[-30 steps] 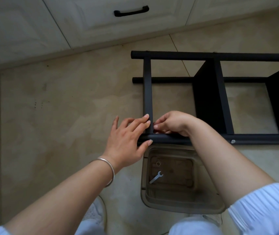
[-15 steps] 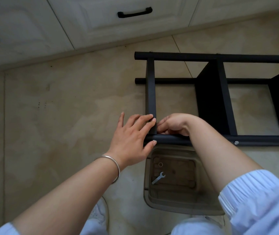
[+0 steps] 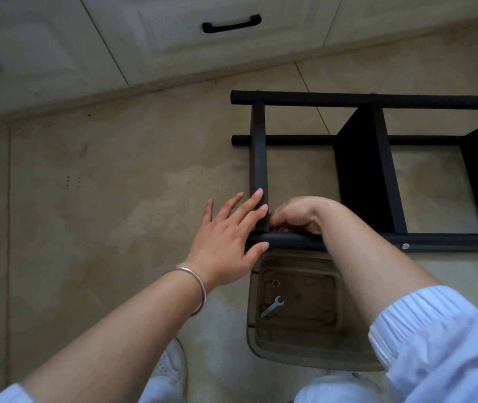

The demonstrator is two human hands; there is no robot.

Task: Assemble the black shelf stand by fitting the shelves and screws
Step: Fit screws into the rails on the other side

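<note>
Head view, looking down at a tiled floor point(image 3: 101, 199). Black shelf stand point(image 3: 377, 100) lying on its side on the floor, right of centre, two long round rails running left to right, flat crossbars between them, two dark shelf panels point(image 3: 363, 170) standing upright between the rails. Nearest rail point(image 3: 450, 241) crossing the middle of the view, a silver screw head point(image 3: 405, 246) showing on it toward the right. Left hand point(image 3: 226, 239) spread flat, fingers straight, fingertips pressing against the leftmost crossbar point(image 3: 258, 158), thumb resting on the near rail's end. Silver bracelet point(image 3: 195, 289) around that wrist. Right hand point(image 3: 296, 215) curled at the joint where crossbar meets rail, fingertips pinching something small there; cannot tell what, hidden by the hand. Pale blue sleeve point(image 3: 435, 338) pushed up the right forearm. Clear plastic tub point(image 3: 296, 353) on the floor just below the near rail, between the two arms, a small flat wrench point(image 3: 272, 306) and a small ring point(image 3: 275, 283) lying inside. White shoe point(image 3: 171, 365) at the bottom edge. Cream cabinet fronts point(image 3: 150, 33) along the top, black handles point(image 3: 231, 24) on them.
</note>
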